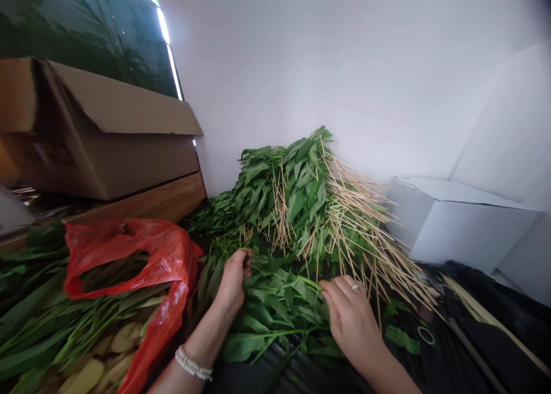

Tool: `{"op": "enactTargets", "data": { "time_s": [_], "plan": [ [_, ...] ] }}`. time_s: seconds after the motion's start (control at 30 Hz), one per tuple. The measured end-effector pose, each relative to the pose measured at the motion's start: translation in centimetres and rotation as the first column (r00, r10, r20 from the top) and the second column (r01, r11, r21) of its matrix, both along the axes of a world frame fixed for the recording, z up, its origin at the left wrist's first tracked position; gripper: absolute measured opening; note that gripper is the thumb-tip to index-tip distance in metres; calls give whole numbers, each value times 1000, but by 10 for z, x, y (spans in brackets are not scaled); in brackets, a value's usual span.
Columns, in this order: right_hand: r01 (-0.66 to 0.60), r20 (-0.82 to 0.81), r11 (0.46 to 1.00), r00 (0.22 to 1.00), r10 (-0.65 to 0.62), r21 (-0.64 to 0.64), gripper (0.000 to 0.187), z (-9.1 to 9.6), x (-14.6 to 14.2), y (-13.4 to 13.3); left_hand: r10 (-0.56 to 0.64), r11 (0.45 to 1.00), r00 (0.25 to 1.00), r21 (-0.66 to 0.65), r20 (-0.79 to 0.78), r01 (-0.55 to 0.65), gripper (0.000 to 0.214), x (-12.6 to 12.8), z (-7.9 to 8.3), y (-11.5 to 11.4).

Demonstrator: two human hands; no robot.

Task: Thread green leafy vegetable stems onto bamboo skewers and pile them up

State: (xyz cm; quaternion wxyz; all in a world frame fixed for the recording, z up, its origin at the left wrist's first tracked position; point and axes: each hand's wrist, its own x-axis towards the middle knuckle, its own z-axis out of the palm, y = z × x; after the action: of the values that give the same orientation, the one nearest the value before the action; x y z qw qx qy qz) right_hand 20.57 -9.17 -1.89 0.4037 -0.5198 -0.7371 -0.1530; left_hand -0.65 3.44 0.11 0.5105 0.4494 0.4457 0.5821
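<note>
A big heap of green leafy stalks threaded on thin bamboo skewers (301,205) leans against the white wall. In front of it lies a loose bunch of green leafy stems (275,308). My left hand (235,279), with a bead bracelet at the wrist, is closed round the stems at the bunch's upper left. My right hand (350,316), wearing a ring, pinches the leaves at the bunch's right side with its fingers curled.
A red plastic bag (166,268) with greens and pale sliced pieces lies at the left. Behind it sits a brown cardboard box (112,147) on a wooden ledge. A white box (456,222) stands at the right, and loose skewers (473,308) rest on black sheeting.
</note>
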Motion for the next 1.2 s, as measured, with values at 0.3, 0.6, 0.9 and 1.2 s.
{"op": "enactTargets", "data": {
  "time_s": [0.3, 0.6, 0.9, 1.2],
  "plan": [
    [50, 174, 999, 983, -52, 16, 25, -3, -4, 1, -34, 773, 737, 450, -675, 448, 26, 20, 1, -38],
    [21, 149, 1000, 989, -20, -9, 27, -2, -6, 0, 181, 572, 326, 369, -928, 733, 24, 22, -6, -45],
    [-44, 8, 997, 999, 44, -69, 21, -5, -5, -1, 328, 563, 185, 349, -926, 749, 6, 22, -13, -44],
    [-91, -35, 996, 995, 91, 5, 27, 4, -6, -1, -85, 802, 674, 351, -734, 483, 15, 25, -7, -34]
  ]
}}
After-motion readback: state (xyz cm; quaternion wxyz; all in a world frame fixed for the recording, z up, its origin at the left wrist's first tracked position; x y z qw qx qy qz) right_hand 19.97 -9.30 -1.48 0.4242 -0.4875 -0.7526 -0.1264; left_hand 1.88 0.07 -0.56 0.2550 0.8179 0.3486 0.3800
